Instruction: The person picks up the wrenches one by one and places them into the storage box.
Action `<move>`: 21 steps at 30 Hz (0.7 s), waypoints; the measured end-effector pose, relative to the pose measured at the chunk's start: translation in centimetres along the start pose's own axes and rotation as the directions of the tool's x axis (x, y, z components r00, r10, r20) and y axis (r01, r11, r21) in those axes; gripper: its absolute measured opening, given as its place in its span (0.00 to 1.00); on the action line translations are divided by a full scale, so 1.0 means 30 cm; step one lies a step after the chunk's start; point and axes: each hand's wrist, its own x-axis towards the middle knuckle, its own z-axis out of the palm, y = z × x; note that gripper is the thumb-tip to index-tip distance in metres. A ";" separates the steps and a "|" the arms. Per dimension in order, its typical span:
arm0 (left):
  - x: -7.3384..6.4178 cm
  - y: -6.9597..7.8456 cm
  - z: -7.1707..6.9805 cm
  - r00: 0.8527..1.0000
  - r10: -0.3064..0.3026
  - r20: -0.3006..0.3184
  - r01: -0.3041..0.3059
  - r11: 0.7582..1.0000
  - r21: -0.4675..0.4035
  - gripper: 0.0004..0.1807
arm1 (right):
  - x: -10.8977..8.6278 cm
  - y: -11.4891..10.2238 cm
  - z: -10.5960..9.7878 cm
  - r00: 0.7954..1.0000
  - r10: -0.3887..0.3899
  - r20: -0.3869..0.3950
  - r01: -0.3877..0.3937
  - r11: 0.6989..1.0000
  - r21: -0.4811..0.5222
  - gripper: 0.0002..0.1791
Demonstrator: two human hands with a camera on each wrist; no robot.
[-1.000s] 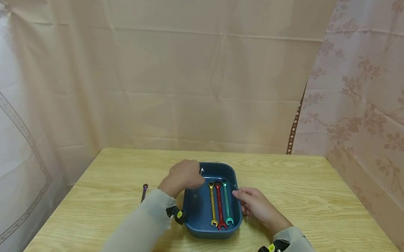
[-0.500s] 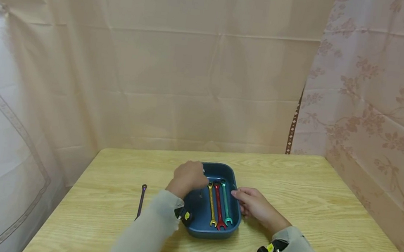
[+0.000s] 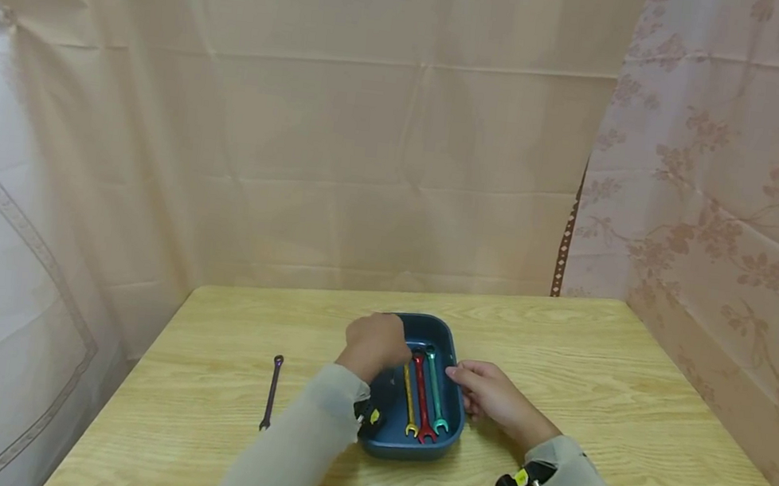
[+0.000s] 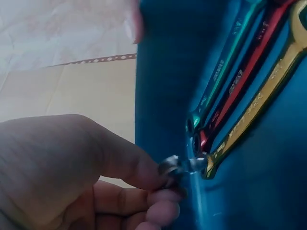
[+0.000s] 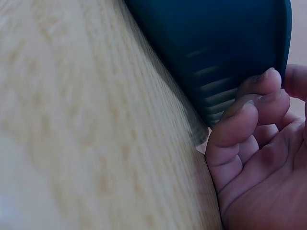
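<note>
A dark blue plastic tray (image 3: 409,451) stands on the table. In it lie a yellow wrench (image 3: 409,405), a red wrench (image 3: 423,403) and a green wrench (image 3: 437,397), side by side. My left hand (image 3: 376,346) reaches over the tray's left side. Between thumb and fingertips it pinches a silver wrench (image 4: 169,166); only a shiny end shows, close to the yellow wrench's ring end, and the rest is hidden by the hand. My right hand (image 3: 495,395) holds the tray's right wall, thumb at the rim and fingers curled against the ribbed outside.
A purple wrench (image 3: 272,392) lies on the wooden table (image 3: 605,380) left of the tray, beside my left sleeve (image 3: 297,445). Beige cloth (image 3: 371,153) hangs behind the table and patterned cloth (image 3: 748,196) to the right.
My left hand has moved right, further over the tray, and now covers the yellow wrench's upper end. The purple wrench has come into full view. My right hand stays put.
</note>
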 end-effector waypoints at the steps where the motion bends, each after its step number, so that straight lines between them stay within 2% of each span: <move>1: 0.000 0.005 0.004 1.000 0.001 0.005 -0.001 1.000 0.017 0.12 | 0.000 0.000 0.000 1.000 0.002 -0.001 -0.002 1.000 0.001 0.21; 4: -0.006 0.018 0.009 0.999 0.004 0.033 -0.005 0.999 0.052 0.11 | -0.001 -0.003 0.001 1.000 -0.002 0.005 0.002 1.000 -0.003 0.21; 21: -0.037 0.047 0.033 0.991 0.049 0.124 -0.061 0.993 0.099 0.08 | -0.009 -0.011 0.004 1.000 -0.017 0.011 0.017 1.000 0.004 0.22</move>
